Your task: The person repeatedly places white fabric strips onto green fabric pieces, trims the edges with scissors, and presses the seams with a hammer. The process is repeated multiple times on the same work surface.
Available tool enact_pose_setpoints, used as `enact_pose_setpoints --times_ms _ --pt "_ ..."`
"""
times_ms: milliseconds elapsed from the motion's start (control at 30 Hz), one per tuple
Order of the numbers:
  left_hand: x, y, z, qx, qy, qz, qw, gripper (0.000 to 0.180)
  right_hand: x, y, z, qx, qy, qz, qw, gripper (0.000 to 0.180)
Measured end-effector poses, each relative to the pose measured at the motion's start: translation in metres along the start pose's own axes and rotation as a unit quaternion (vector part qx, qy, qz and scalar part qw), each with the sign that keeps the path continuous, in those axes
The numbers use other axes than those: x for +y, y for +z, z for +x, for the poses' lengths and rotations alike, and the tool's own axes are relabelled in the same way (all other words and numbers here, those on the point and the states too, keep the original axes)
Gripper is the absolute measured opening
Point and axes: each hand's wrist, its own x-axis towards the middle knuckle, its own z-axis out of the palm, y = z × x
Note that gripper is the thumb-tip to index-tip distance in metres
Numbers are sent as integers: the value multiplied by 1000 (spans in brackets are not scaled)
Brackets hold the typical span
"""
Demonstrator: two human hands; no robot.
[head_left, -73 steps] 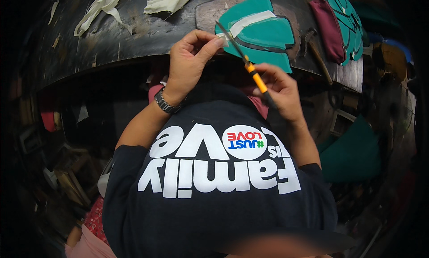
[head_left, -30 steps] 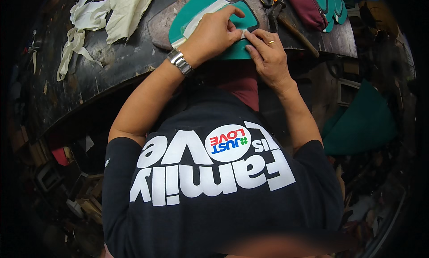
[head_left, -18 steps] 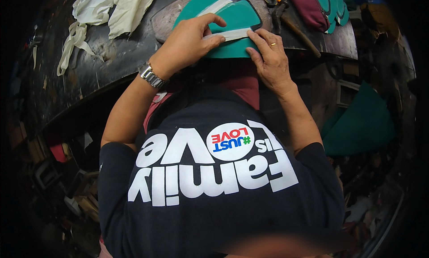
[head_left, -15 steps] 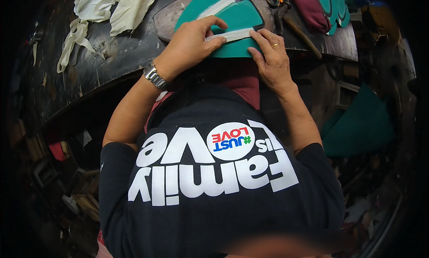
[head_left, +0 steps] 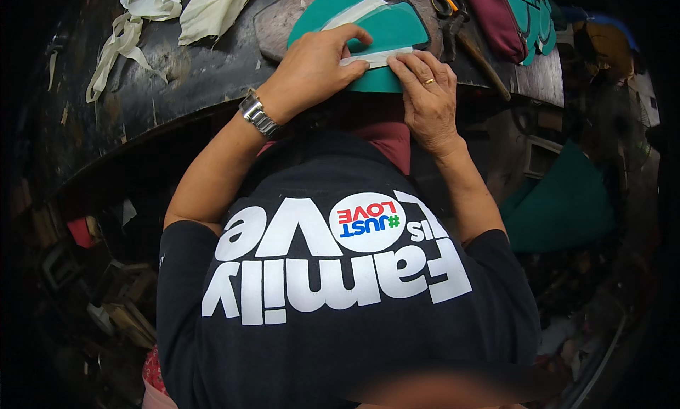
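Strip (head_left: 386, 57), narrow and white, crosses the green piece (head_left: 398, 27), touched by our half-open left hand (head_left: 312, 70) and bunched right hand (head_left: 429, 101) (pinched or not, we cannot tell), best held taut.

The left forearm (head_left: 212, 164) runs toward 1 o'clock from an elbow bent at about 9 o'clock. The left hand (head_left: 316, 66), near 12 o'clock, is back up: its index finger arches toward 3 o'clock, apart from the thumb below, and the remaining fingers are hidden. The right forearm (head_left: 469, 193), at 3 o'clock, slants toward 11. The right hand (head_left: 430, 97), near 1 o'clock, has fingers bent toward 11, its thumb hard to make out. The hands sit near each other, apart.
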Motion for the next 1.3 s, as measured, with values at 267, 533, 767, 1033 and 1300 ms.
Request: enact_pose_setpoints --times_ms 267,533,767,1033,1300 --pt "-1 -6 -2 -8 2 -8 1000 33 -16 -2 13 -49 2 74 996 42" --pt "-16 -33 -13 -14 -2 -36 999 33 -16 -5 13 -66 31 96 993 45" --pt "-23 -25 -16 9 -11 -26 1000 34 -21 -8 15 -84 32 75 993 45" --pt "-24 -19 -18 48 16 26 998 35 -43 3 28 -73 -15 102 992 52" --pt "-23 -19 -31 57 31 -40 997 34 -43 10 31 -61 48 188 979 55"
